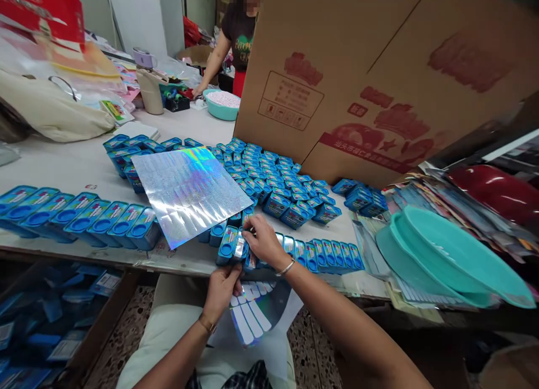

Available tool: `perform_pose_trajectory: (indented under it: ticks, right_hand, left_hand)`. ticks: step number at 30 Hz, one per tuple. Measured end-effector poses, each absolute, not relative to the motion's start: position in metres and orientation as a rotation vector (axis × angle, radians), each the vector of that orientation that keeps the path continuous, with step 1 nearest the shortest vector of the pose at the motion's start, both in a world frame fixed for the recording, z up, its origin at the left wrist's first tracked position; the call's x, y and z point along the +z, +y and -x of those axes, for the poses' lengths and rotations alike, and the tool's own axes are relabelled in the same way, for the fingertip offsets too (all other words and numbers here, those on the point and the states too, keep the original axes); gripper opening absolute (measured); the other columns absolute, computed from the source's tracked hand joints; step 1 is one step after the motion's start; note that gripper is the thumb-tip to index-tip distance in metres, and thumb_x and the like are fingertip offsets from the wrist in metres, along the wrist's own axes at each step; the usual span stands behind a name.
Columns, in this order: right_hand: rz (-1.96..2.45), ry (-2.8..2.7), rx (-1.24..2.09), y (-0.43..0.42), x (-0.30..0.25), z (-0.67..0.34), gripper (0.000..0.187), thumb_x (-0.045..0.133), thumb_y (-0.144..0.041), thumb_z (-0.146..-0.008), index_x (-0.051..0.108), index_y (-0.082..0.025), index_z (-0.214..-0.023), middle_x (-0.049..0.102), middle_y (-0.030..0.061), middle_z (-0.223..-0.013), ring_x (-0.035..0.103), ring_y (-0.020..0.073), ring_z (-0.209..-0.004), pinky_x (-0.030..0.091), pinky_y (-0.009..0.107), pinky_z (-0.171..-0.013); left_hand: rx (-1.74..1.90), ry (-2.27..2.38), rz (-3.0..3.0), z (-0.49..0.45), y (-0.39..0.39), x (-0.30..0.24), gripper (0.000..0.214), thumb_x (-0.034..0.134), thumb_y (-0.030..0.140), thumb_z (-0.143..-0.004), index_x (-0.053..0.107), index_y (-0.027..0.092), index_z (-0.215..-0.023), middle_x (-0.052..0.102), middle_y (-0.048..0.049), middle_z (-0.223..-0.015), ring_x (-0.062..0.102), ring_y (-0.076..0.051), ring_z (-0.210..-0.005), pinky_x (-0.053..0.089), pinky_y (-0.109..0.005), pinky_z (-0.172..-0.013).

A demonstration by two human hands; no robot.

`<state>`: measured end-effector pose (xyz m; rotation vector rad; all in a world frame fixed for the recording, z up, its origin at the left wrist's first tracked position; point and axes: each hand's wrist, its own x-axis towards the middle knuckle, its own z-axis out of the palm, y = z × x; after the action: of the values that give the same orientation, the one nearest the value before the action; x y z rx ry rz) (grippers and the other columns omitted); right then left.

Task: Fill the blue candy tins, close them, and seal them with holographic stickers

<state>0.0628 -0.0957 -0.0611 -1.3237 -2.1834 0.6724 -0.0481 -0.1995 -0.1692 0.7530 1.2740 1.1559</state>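
Note:
At the table's front edge, my right hand [265,243] has its thumb and fingers closed at a shiny silver sticker [240,246] on top of a small blue plastic box. Just below, my left hand [223,288] is closed, its thumb and fingers at the near end of that box. Another blue box [227,244] stands against it on the left. A sheet of stickers [250,316] with silver-white strips lies over my lap, under my hands. A large shiny holographic sheet [189,190] rests on several blue boxes behind my hands.
Rows of blue boxes [88,218] line the table's front edge, with a cluster [278,181] behind. A big cardboard carton [337,86] stands at the back. Teal basins [446,260] sit at right. A person [240,41] works across the table beside a bowl [222,111].

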Motion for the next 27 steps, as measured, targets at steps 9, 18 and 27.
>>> perform_pose_trajectory:
  ticks: [9, 18, 27]
  right_hand:
    - [1.106, -2.481, 1.183, -0.203, -0.016, -0.155, 0.068, 0.072, -0.053, -0.074, 0.048, -0.026, -0.132, 0.055, 0.0076, -0.13, 0.05, 0.0238, -0.12, 0.04, 0.039, -0.103]
    - [1.459, -2.464, 0.838, -0.285, -0.113, -0.159, 0.11, 0.078, -0.054, -0.067, 0.015, -0.026, -0.152, 0.038, 0.0139, -0.149, 0.035, 0.0324, -0.137, 0.02, 0.058, -0.115]
    - [1.246, -2.294, 0.52, -0.289, -0.18, -0.153, 0.089, 0.074, -0.046, -0.073, 0.028, -0.031, -0.149, 0.058, 0.0091, -0.134, 0.058, 0.031, -0.118, 0.049, 0.045, -0.098]
  left_hand:
    - [1.129, 1.2, -0.826, 0.069, -0.236, -0.131, 0.044, 0.064, 0.056, -0.079, 0.067, 0.012, -0.083, 0.057, 0.0022, -0.05, 0.046, -0.009, -0.045, 0.036, -0.019, -0.047]
    - [1.035, 1.123, -0.656, 0.058, -0.24, -0.12, 0.054, 0.071, 0.055, -0.073, 0.064, 0.016, -0.11, 0.069, -0.0089, -0.099, 0.065, -0.019, -0.088, 0.05, -0.027, -0.075]
    - [0.691, 1.157, -1.414, 0.094, -0.287, -0.122, 0.056, 0.072, 0.035, -0.074, 0.058, 0.025, -0.127, 0.06, -0.0082, -0.132, 0.052, -0.029, -0.123, 0.038, -0.041, -0.108]
